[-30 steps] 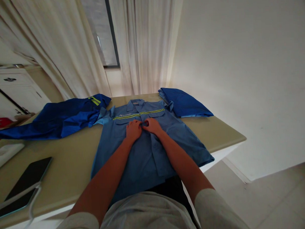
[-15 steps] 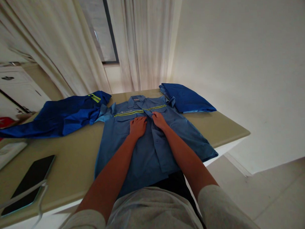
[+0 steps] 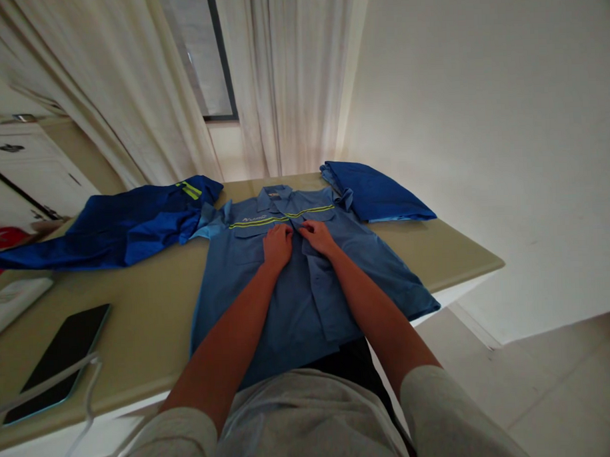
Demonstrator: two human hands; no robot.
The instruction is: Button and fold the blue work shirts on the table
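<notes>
A grey-blue work shirt (image 3: pixel 247 290) with a collar and a yellow-striped chest band lies face up on the table, its hem toward me. Its front placket parts below the chest. My left hand (image 3: pixel 278 246) has its fingers bent and pinched at the placket edge just under the band. Close on the other side, my right hand (image 3: pixel 316 236) pinches the opposite front edge, thumb and forefinger together. The fingertips are a small gap apart. Any button between them is too small to make out.
A bright blue garment (image 3: pixel 135 224) with yellow strips lies spread at the left, touching the shirt's sleeve. Folded blue clothing (image 3: pixel 378 192) rests at the back right. Left of me are a phone (image 3: pixel 64 360), a white cable (image 3: pixel 88 389) and a white flat object (image 3: pixel 17 302).
My left hand has moved up and closed its fingers at the placket. My right hand has shifted slightly, with its fingers turned in toward the left hand.
</notes>
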